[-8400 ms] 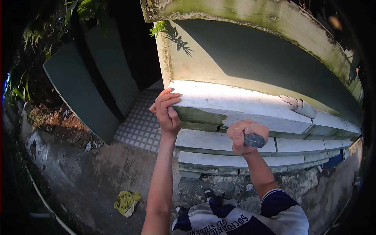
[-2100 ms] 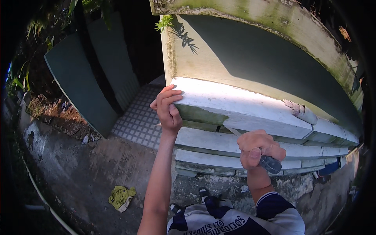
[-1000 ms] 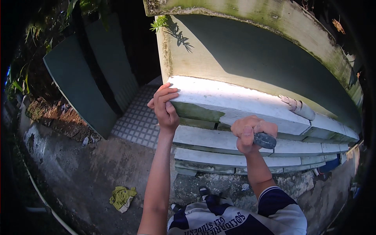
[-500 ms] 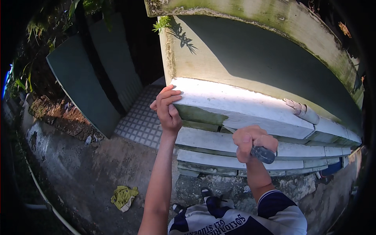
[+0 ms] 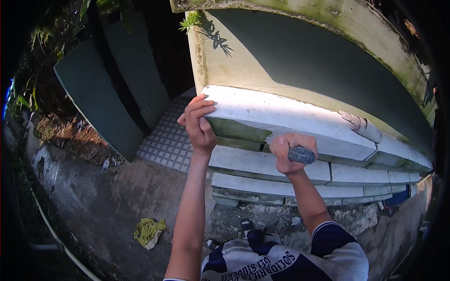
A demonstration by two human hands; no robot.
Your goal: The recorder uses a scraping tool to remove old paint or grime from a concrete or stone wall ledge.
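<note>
Head view: dark-grey rounded tool handle [image 5: 302, 155], clasped in the right hand [image 5: 287, 146], held before the front of a white-coated masonry ledge [image 5: 272, 108]; far end hidden. Left hand [image 5: 200, 129], set well apart, fingers loosely bent, is rested on the ledge's left corner. Mossy green patch [image 5: 234, 129] exposed between hands. Ragged-ended grey-white tube [image 5: 369, 131] laid on the ledge, right. Crumpled yellow-green cloth [image 5: 148, 230] dropped on grey concrete ground [image 5: 117, 199].

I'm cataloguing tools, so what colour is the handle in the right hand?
The handle in the right hand is dark grey; head view.
</note>
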